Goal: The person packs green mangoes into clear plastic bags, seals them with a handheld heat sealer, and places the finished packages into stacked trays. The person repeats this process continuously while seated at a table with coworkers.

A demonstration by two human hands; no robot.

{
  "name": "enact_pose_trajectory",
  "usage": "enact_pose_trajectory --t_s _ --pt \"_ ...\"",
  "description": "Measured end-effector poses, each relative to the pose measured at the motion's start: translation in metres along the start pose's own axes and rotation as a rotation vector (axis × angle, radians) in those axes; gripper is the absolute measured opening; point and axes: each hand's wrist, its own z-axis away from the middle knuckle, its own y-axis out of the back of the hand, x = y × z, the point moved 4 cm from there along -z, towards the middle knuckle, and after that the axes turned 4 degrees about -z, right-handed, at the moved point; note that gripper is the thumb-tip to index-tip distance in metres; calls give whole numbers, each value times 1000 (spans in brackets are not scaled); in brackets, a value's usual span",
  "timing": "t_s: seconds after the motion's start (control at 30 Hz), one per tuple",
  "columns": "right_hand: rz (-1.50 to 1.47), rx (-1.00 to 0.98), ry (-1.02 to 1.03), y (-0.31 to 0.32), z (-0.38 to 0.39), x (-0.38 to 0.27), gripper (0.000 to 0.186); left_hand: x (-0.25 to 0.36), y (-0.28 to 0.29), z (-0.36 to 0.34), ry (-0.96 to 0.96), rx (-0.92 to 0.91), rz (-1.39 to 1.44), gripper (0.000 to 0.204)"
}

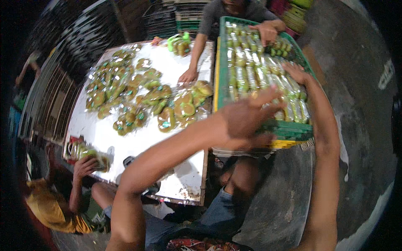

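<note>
A green plastic crate (307,62) stands to the right of the table, filled with rows of clear plastic packs (240,62) of green, rounded pieces. My right hand (295,73) lies with its fingers stretched out over the packs along the crate's right side. Above the crate's near left part is my left hand (247,119), blurred, its fingers spread apart and nothing visible in them. It hides some packs below it. On the white tabletop (161,142), many clear bags (113,83) of round green-brown pieces are heaped, several (184,104) close to my left forearm.
Across from me, a person's hand (268,31) reaches into the crate and their other hand (188,76) rests on the table. At the left, another person's hand (86,165) holds a bag. A yellow crate (280,144) sits under the green one. Stacked crates (161,19) stand behind.
</note>
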Motion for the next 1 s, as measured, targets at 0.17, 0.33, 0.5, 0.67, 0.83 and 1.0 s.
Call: enact_pose_trajectory --t_s 0.17,0.33,0.5,0.67,0.83,1.0 --pt "67 -98 124 -11 5 -75 88 72 65 193 490 232 11 59" --pt "1 -188 -12 24 55 -76 84 97 79 335 943 418 -34 53" --pt "-350 399 644 31 187 -274 75 97 132 442 1130 525 -304 49" --pt "-779 -430 1302 -46 299 -456 70 18 191 597 1377 372 -647 59" --pt "-1055 -1296 1058 -203 337 -611 60 -61 209 768 1646 170 -834 39" --pt "-1194 -1306 311 -386 323 -691 68 -98 198 749 1853 253 -811 34"
